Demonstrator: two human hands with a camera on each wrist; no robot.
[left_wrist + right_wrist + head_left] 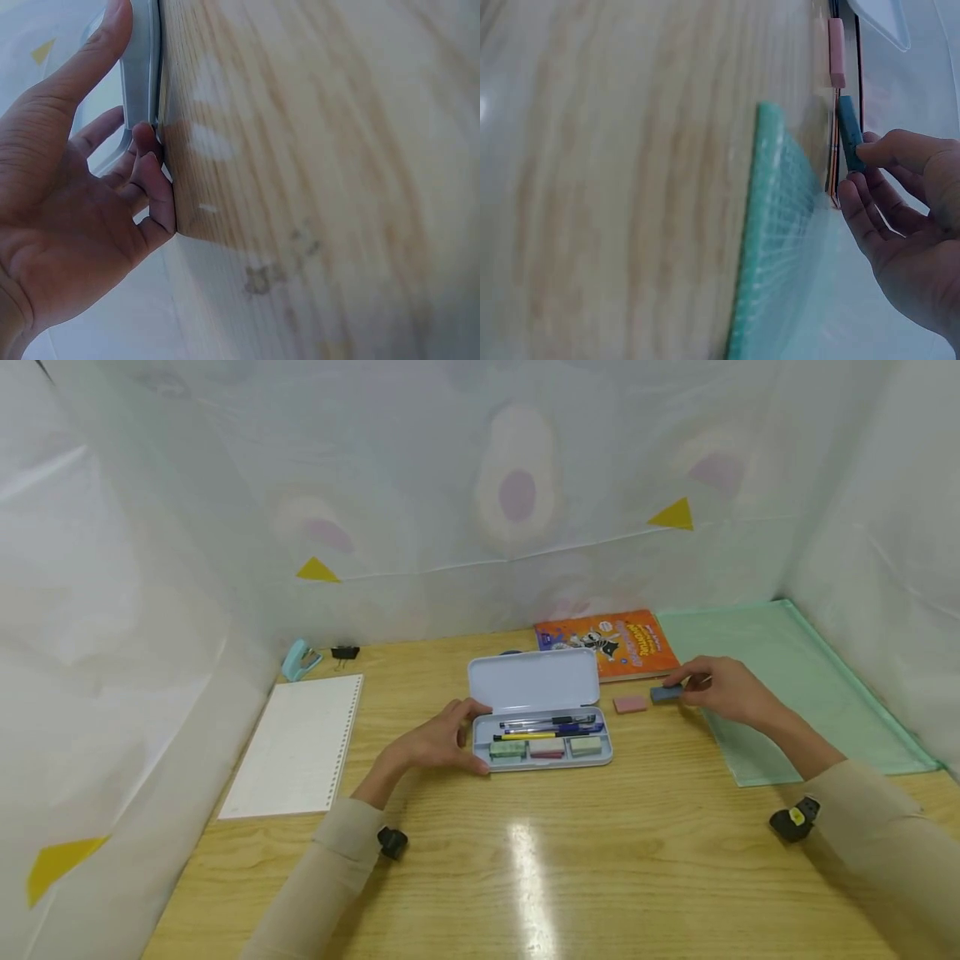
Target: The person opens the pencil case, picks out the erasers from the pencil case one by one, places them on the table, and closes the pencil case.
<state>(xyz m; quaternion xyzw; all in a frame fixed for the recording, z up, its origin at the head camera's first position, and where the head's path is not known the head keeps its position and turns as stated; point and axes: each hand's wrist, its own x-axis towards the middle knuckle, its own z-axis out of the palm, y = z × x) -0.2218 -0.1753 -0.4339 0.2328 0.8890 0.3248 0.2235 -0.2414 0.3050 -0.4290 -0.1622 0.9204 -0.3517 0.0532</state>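
Note:
An open light-blue pencil case [540, 760] lies mid-table with pens and three erasers in its tray. My left hand [442, 743] grips its left end, thumb on the near corner and fingers at the far edge; the left wrist view shows the case's grey wall [142, 60] between thumb and fingers. My right hand [716, 687] pinches a blue eraser [664, 694] on the table, with the same blue eraser [849, 135] in the right wrist view under the fingertips. A pink eraser [630, 704] lies just left of it, seen as the pink eraser [836, 52].
An orange booklet [609, 643] lies behind the case. A green mesh pouch [787, 685] covers the right side. A ring-bound notepad [300, 743] sits at left, with a teal stapler [300, 658] and black binder clip [344, 652] behind it. White sheeting walls the table.

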